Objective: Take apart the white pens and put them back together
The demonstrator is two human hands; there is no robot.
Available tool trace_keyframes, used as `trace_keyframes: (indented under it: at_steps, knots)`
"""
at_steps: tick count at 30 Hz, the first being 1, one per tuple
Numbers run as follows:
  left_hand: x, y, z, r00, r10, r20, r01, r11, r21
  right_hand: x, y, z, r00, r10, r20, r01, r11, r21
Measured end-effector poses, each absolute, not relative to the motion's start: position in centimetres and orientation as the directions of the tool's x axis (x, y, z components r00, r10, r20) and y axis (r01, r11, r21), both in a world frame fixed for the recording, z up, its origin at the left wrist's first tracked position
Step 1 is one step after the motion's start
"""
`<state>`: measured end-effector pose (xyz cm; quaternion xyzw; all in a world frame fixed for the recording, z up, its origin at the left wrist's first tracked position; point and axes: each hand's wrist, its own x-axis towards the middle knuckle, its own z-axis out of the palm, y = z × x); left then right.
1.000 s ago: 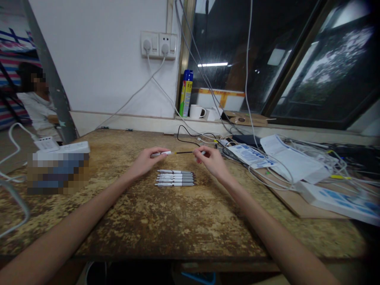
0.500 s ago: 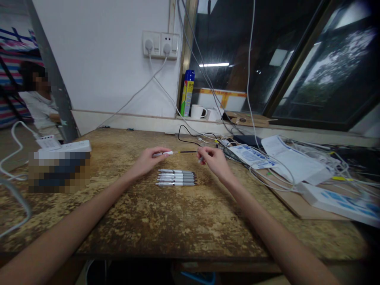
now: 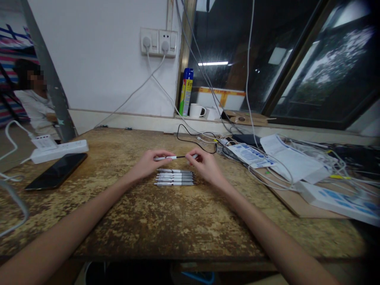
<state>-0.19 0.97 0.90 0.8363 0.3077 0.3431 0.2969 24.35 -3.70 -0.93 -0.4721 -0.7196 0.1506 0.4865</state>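
Above the wooden tabletop, my left hand (image 3: 148,162) pinches a white pen barrel (image 3: 171,158) lying level between thumb and fingers. A thin dark pen refill (image 3: 181,157) shows as a short length between that barrel and my right hand (image 3: 205,164). The fingers of my right hand are closed around a small greyish pen part at the refill's other end, mostly covered by the fingertips. Just nearer to me, several white and grey pens (image 3: 174,178) lie side by side in a neat row, tips to the right.
A black phone (image 3: 56,171) and a white power strip (image 3: 61,151) lie on the left. Papers (image 3: 292,158), tangled cables and a white box (image 3: 338,202) crowd the right. A spray can (image 3: 186,93) and a mug (image 3: 197,111) stand on the sill. A person (image 3: 35,99) sits at far left.
My hands have come closer together, the right one moving left. Much less of the dark refill shows between the barrel and my right hand. The row of pens has stayed put.
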Motion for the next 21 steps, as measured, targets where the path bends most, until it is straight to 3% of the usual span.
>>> trace_keyframes:
  at_steps: [7, 12, 21]
  knots:
    - [-0.2, 1.1, 0.7, 0.578, 0.71, 0.401, 0.306, -0.645, 0.7, 24.0, -3.8, -1.2, -0.082, 0.875, 0.476, 0.504, 0.449, -0.738]
    - [-0.1, 1.0, 0.9, 0.555, 0.735, 0.39, 0.336, -0.627, 0.703, 24.3, -3.2, -1.4, -0.018, 0.913, 0.407, 0.358, 0.386, -0.85]
    - [-0.7, 1.8, 0.6, 0.503, 0.765, 0.403, 0.342, -0.603, 0.721, 25.0, -2.7, -0.8, 0.121, 0.872, 0.474, 0.201, 0.446, -0.872]
